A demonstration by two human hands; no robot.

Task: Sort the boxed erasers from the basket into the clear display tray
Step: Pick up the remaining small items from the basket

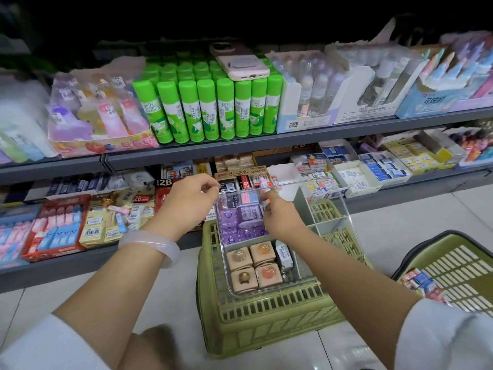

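Note:
The clear display tray (330, 228) lies on an upturned green basket (266, 324) in the middle. Its far-left compartment holds purple boxed erasers (240, 217). The near-left one holds tan boxed erasers (253, 265) and a white box (284, 255). The right compartments hold nothing. My left hand (192, 201) has its fingers curled at the tray's far-left corner and pinches the rim. My right hand (280, 217) reaches over the purple boxes with its fingertips pinched together at the far row; whether they hold a box I cannot tell. More boxed erasers (421, 284) lie in a second green basket (458, 265) at the right.
Shelves of stationery stand behind the tray: green glue sticks (208, 108) with a phone (240, 62) lying on them above, eraser boxes (61, 228) below. A white bangle (149, 248) is on my left wrist. Tiled floor lies around both baskets.

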